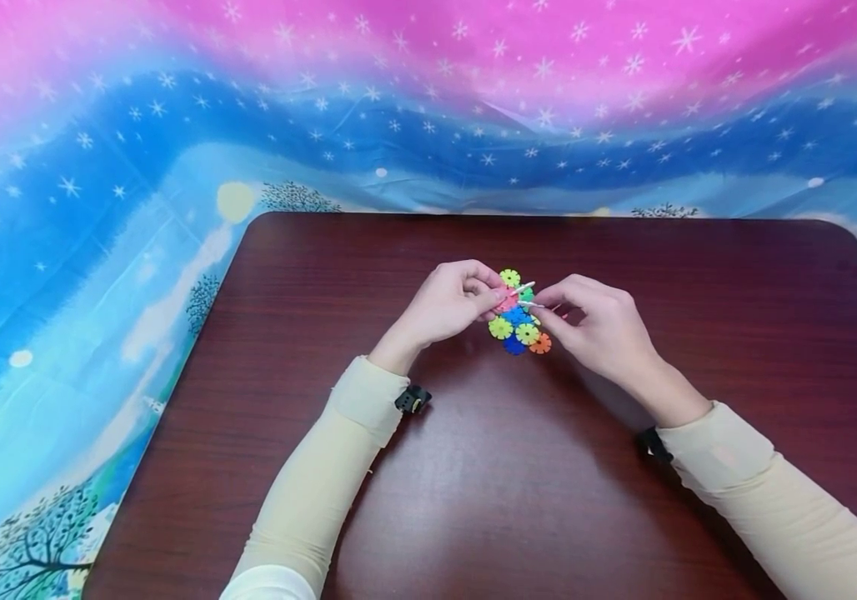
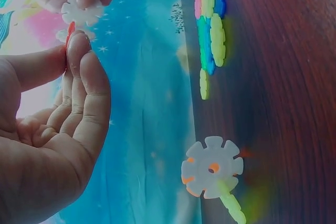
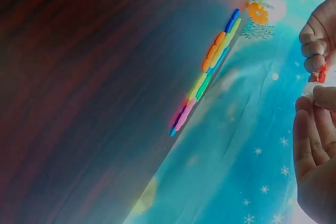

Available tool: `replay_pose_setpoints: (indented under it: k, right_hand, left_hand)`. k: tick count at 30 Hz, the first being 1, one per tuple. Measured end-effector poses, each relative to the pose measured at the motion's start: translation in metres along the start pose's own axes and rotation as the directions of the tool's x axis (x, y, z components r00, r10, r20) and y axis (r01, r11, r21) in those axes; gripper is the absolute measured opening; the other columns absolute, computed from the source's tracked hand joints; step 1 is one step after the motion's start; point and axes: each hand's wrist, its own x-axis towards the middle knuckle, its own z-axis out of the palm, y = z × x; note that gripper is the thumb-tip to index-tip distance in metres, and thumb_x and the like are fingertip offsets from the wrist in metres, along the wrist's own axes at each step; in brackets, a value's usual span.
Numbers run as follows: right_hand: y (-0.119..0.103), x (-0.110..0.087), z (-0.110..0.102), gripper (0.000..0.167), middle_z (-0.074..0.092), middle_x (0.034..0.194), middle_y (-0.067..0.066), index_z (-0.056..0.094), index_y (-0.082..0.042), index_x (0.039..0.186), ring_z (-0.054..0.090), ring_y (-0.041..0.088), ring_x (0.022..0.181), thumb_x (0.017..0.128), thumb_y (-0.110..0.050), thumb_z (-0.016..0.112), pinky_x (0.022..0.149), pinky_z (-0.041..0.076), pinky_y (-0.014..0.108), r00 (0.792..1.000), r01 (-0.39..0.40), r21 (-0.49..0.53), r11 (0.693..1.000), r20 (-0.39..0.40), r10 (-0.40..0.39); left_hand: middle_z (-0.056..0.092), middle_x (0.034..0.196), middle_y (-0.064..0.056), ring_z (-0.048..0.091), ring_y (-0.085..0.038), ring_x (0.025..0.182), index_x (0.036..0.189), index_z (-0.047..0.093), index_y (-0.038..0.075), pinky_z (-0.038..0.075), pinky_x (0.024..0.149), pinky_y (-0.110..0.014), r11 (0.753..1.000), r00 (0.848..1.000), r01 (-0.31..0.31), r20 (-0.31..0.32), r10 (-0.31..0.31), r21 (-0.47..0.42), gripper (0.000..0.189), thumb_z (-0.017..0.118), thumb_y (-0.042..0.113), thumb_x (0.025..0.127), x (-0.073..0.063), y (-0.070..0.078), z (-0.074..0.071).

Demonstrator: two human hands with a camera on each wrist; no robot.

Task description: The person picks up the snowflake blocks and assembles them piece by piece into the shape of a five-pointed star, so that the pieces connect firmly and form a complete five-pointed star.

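Observation:
Between finger and thumb, my left hand [image 1: 449, 302] pinches a red notched plastic disc [image 2: 70, 33], seen edge-on in the left wrist view. My right hand [image 1: 599, 327] pinches a white notched disc [image 2: 81, 13], close to the red one. Another white disc [image 2: 79, 35] shows behind the red one, partly covered by the left fingers. Both hands are raised above the table over loose coloured discs [image 1: 500, 328]. On the table in the left wrist view, a joined piece combines a white disc [image 2: 212, 167], an orange disc and a yellow disc [image 2: 231, 202].
Several yellow, blue [image 1: 514, 344], green, pink and orange discs [image 1: 540, 342] lie close together on the dark brown table [image 1: 503, 467]. Past the table's far edge hangs a blue and pink snowflake-patterned cloth [image 1: 428, 108].

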Motion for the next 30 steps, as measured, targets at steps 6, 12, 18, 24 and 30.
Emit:
replay_pose_setpoints:
  k: [6,12,18,24,30]
  right_hand:
    - [-0.002,0.002,0.002,0.025,0.074,0.089,-0.002,0.080,-0.012,0.098,0.071,0.012,0.078,0.078,0.002,0.088,0.075,0.049,0.007,0.999,0.049,0.007,0.999,-0.023,-0.049]
    - [-0.005,0.003,0.004,0.026,0.075,0.087,-0.001,0.082,-0.011,0.097,0.070,0.013,0.075,0.076,0.001,0.089,0.075,0.048,0.008,0.995,0.090,-0.003,0.996,-0.045,-0.090]
    - [-0.007,0.007,0.006,0.026,0.075,0.086,0.001,0.081,-0.009,0.097,0.067,0.013,0.069,0.075,0.002,0.089,0.060,0.051,0.029,0.988,0.150,-0.029,0.988,-0.033,-0.151]
    - [-0.006,0.012,0.005,0.025,0.075,0.091,0.002,0.080,-0.008,0.102,0.071,0.015,0.075,0.079,-0.005,0.090,0.065,0.058,0.035,0.996,0.092,-0.050,0.994,0.007,-0.092]
    - [0.004,0.013,0.001,0.036,0.073,0.104,0.004,0.075,-0.008,0.114,0.071,0.019,0.083,0.083,-0.018,0.090,0.070,0.060,0.043,0.972,-0.097,-0.141,0.985,0.198,0.124]
  left_hand:
    - [0.073,0.090,-0.011,0.074,-0.037,0.088,0.111,0.068,0.001,0.061,0.084,-0.046,1.000,1.000,-0.003,0.007,0.003,-0.002,0.019,0.074,0.013,0.098,-0.001,0.000,0.002]
    - [0.074,0.090,-0.010,0.075,-0.035,0.087,0.110,0.069,0.000,0.062,0.083,-0.046,1.000,1.000,-0.008,0.005,0.008,0.017,0.018,0.074,0.011,0.097,-0.001,0.000,0.001]
    - [0.074,0.088,-0.008,0.074,-0.023,0.078,0.108,0.070,0.001,0.062,0.078,-0.044,0.998,1.000,-0.018,-0.009,0.018,0.056,0.016,0.075,0.012,0.097,-0.002,0.001,0.001]
    - [0.074,0.090,-0.009,0.075,-0.028,0.082,0.109,0.070,0.000,0.062,0.081,-0.043,1.000,1.000,-0.012,-0.026,0.012,0.022,0.017,0.076,0.011,0.096,0.001,0.000,-0.004]
    - [0.075,0.089,-0.008,0.075,-0.029,0.084,0.113,0.070,0.003,0.062,0.077,-0.043,1.000,0.997,0.012,-0.078,-0.010,0.021,0.019,0.075,0.014,0.098,0.003,-0.001,-0.012]
